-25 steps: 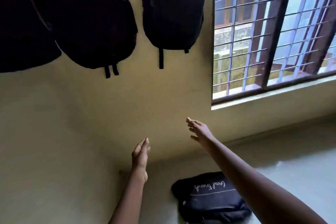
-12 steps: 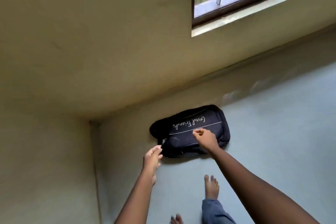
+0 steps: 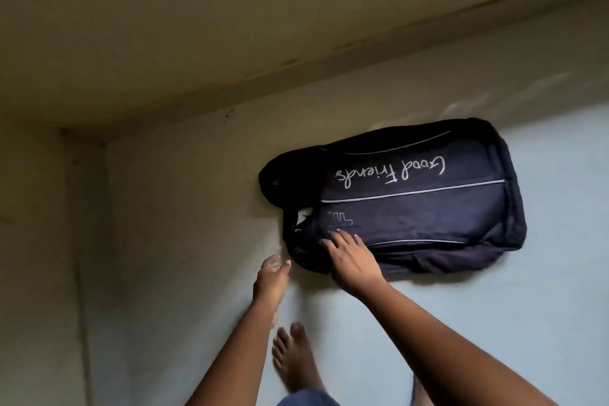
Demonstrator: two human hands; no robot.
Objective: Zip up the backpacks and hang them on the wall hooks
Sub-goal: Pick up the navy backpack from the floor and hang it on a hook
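Observation:
A dark navy backpack (image 3: 428, 208) with white "Good Friends" lettering lies flat on the pale floor, close to the wall. My right hand (image 3: 349, 257) rests on its near left corner, fingers spread flat on the fabric, gripping nothing. Just left of the bag, my left hand (image 3: 272, 277) hovers above the floor with its fingers loosely apart, not touching the bag. The bag's straps bunch at its left end (image 3: 276, 181). No zipper pull can be made out.
The yellowish wall (image 3: 230, 26) meets the floor right behind the bag, and a room corner (image 3: 82, 148) lies to the left. My bare foot (image 3: 293, 359) stands on the floor below the hands. Pale floor (image 3: 494, 323) stretches to the right.
The view has dropped from the hung backpacks and window down to the floor. Both hands have come down; the right one now lies on the bag's left corner.

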